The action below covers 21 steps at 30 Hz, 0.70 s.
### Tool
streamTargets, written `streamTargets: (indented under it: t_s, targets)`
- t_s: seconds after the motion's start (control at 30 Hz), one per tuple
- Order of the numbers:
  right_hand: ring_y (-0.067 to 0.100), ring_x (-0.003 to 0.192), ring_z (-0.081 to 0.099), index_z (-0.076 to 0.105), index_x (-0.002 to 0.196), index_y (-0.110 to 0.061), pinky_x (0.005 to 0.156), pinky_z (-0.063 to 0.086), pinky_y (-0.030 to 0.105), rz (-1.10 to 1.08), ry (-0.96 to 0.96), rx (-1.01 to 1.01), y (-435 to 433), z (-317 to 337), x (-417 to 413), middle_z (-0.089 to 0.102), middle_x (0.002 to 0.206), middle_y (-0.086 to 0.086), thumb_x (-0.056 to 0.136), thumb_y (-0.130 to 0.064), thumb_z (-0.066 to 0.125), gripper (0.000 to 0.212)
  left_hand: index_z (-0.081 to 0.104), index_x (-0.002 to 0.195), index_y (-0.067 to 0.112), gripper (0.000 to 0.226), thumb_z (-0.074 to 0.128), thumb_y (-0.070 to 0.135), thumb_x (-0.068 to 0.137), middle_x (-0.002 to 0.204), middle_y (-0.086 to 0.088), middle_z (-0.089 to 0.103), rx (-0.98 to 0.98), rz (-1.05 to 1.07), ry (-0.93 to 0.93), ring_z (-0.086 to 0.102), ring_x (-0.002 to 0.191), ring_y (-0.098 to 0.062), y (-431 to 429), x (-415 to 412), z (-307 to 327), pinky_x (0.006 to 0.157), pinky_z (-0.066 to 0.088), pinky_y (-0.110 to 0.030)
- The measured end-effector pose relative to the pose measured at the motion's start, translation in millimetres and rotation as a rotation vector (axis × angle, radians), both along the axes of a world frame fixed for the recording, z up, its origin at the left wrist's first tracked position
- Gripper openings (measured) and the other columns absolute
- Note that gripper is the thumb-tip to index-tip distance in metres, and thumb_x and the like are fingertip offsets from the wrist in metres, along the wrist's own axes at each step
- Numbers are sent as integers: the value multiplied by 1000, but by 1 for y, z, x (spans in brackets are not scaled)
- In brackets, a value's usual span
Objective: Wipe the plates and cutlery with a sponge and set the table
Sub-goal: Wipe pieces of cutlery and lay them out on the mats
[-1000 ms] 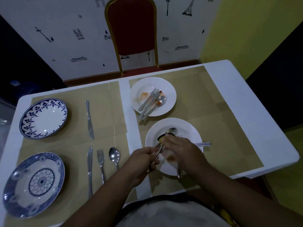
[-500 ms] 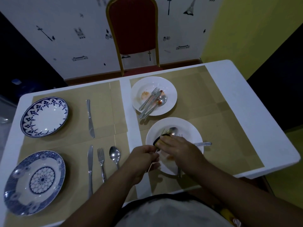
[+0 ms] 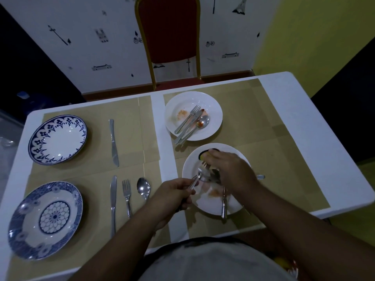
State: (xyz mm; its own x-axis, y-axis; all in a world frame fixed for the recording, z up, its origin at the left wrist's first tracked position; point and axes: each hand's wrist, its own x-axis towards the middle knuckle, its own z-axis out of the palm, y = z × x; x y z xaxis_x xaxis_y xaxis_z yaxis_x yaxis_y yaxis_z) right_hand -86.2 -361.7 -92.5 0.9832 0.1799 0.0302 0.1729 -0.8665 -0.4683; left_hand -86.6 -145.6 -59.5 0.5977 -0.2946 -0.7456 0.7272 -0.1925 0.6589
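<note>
Over near white plate (image 3: 211, 205), sponge (image 3: 204, 155) in right grip (image 3: 233, 171)

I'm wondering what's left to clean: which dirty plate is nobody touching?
The far white plate, with orange smears and cutlery on it. The near white plate is under the left hand and right hand; the two blue-patterned plates look clean.

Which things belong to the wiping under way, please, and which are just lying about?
In the job: sponge, held utensil, near white plate, far white plate, left hand, right hand.
Lying about: far blue plate, near blue plate, lone knife, laid knife, fork, spoon, red chair.
</note>
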Motion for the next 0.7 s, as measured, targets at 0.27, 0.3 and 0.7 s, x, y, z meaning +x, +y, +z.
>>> streamTargets:
  t_s: [0.27,0.3,0.7]
  targets:
    - [23,120,55,60,128,-20,97,47,35,-175,-131,116,-9,26,3,56,135,4,77,7,59,57,74,113,12,22,55,14,102,90,-8,71,175,32,-87,55,70,-16,-7,-2,-6,54,45,-22]
    - [22,120,55,61,127,-18,98,44,34,-138,-151,125,-5,28,0,57,134,4,75,2,63,55,74,111,10,20,56,12,101,85,-10,70,185,28,-90,56,67,-16,-8,-1,-7,53,45,-22]
    - [24,121,55,60,127,-22,97,43,35,14,4,-1,-22,4,8,56,136,4,72,-2,64,59,69,103,-5,17,68,9,92,60,-8,64,25,265,239,58,52,-18,-23,-13,-7,47,46,-23]
